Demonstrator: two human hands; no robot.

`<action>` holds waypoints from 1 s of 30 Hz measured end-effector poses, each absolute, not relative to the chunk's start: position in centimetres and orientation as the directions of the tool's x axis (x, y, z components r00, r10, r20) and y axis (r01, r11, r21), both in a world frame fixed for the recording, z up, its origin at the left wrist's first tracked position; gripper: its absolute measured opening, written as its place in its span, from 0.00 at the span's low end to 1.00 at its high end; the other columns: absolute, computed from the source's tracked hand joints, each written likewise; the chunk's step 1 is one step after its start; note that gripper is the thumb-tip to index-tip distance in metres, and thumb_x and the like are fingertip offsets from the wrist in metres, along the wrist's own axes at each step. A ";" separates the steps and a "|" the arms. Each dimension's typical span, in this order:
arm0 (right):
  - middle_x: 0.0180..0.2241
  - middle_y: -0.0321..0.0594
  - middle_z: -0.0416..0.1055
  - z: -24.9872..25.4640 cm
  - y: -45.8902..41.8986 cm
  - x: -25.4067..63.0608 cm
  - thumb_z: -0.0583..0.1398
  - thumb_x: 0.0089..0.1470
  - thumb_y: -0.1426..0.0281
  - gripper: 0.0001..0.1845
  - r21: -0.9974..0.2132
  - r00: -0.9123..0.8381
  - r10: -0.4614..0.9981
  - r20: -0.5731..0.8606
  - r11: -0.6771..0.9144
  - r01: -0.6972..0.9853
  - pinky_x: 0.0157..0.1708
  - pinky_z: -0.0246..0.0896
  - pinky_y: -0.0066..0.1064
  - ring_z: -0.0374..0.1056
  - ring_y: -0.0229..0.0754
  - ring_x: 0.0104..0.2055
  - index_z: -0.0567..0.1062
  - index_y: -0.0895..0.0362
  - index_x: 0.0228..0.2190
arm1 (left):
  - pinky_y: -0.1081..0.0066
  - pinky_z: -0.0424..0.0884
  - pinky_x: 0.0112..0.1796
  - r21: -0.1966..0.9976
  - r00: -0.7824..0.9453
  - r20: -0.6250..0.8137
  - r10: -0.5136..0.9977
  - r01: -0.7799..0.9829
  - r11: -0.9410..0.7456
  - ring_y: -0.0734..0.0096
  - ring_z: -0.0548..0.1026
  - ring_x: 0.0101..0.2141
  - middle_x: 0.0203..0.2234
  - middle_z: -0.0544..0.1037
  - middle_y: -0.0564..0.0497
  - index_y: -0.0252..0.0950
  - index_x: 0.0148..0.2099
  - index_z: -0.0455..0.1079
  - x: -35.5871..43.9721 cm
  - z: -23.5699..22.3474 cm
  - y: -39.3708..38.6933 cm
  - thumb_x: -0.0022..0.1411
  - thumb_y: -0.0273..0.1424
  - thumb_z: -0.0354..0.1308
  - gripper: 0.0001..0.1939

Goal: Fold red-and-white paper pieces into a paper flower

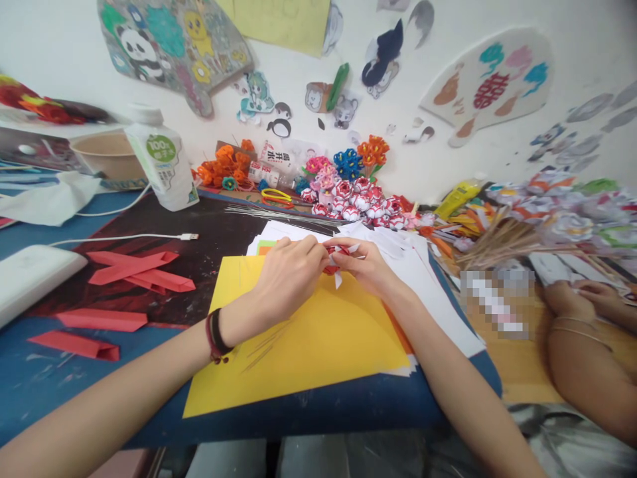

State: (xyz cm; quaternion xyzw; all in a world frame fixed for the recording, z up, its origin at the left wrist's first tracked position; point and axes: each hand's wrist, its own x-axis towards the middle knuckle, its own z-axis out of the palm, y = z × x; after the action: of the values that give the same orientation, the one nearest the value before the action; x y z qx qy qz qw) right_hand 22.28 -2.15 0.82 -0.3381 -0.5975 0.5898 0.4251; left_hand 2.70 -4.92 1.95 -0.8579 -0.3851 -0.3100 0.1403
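Above a yellow paper sheet (318, 338), a small red-and-white paper flower (332, 264) is pinched between my two hands. My left hand (293, 269), with dark bands at its wrist, has its fingers curled against the flower's left side and hides part of it. From the right, my right hand (368, 265) grips it with thumb and fingers, and a white paper end hangs below. Thin wires lie on the yellow sheet near my left wrist. White paper sheets (418, 265) are stacked under and behind it.
Folded red paper strips (134, 272) lie at the left, near a white cable and a white power bank (37, 282). A white bottle (164, 159) stands behind them. Finished paper flowers (353, 199) crowd the back. A co-worker's hands (572, 299) are at the right.
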 end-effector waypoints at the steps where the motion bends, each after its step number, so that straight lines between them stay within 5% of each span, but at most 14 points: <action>1: 0.35 0.38 0.79 0.8 -2.2 22.3 0.69 0.48 0.64 0.19 -0.992 -0.411 0.905 0.107 0.070 -0.105 0.39 0.70 0.32 0.75 0.40 0.36 0.79 0.54 0.43 | 0.66 0.58 0.30 -0.005 0.513 0.638 0.575 0.749 -0.663 0.69 0.68 0.27 0.29 0.73 0.52 0.35 0.35 0.70 2.7 2.0 -4.9 0.69 0.29 0.51 0.10; 11: 0.35 0.37 0.78 0.7 -2.2 21.9 0.69 0.49 0.62 0.21 -0.986 -0.410 0.908 0.084 0.016 -0.166 0.39 0.71 0.33 0.75 0.39 0.35 0.78 0.53 0.45 | 0.66 0.56 0.28 -0.024 0.516 0.608 0.603 0.771 -0.636 0.70 0.69 0.26 0.28 0.73 0.51 0.35 0.33 0.71 2.5 2.7 -4.9 0.69 0.29 0.51 0.12; 20: 0.39 0.38 0.76 0.8 -2.1 21.8 0.66 0.53 0.60 0.21 -0.973 -0.447 0.889 0.101 -0.006 -0.232 0.45 0.70 0.34 0.74 0.39 0.39 0.75 0.52 0.48 | 0.72 0.62 0.32 0.226 0.406 0.690 0.599 0.665 -0.712 0.74 0.72 0.29 0.31 0.76 0.53 0.36 0.36 0.72 1.9 3.6 -4.5 0.68 0.30 0.54 0.08; 30: 0.40 0.38 0.76 0.8 -2.2 22.1 0.67 0.52 0.61 0.22 -0.992 -0.420 0.899 0.121 0.090 -0.092 0.43 0.69 0.31 0.72 0.39 0.41 0.76 0.51 0.49 | 0.70 0.62 0.35 0.154 0.543 0.582 0.605 0.657 -0.738 0.71 0.75 0.33 0.32 0.77 0.53 0.37 0.36 0.73 1.5 3.6 -4.1 0.66 0.31 0.57 0.06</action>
State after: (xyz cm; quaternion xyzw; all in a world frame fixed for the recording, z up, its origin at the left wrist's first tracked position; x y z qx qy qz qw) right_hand 22.06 -2.19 0.75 -0.3335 -0.6052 0.5863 0.4228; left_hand 1.45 -4.15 3.61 -0.8774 -0.3597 -0.3149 0.0411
